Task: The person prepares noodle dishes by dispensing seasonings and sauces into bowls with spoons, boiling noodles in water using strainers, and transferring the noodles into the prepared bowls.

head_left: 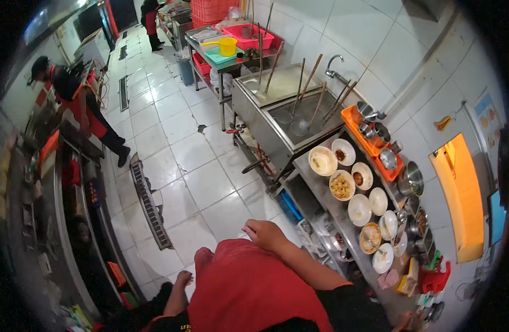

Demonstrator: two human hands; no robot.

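Observation:
In front of my red apron is my right hand, its fingers curled in loosely and nothing showing in them. It hangs over the tiled floor, left of the steel counter. Low beside the apron's left edge is my left hand, small in view, its fingers loosely apart and holding nothing I can see. Several bowls stand on the counter, nearest to my right hand. Among them are a bowl of yellowish chunks, a bowl with brown sauce and a pale bowl.
A steel sink with upright wooden handles stands ahead at right. Orange baskets hold metal pots. A floor drain runs along the aisle. Steel shelving lines the left. One person works at left, another far ahead.

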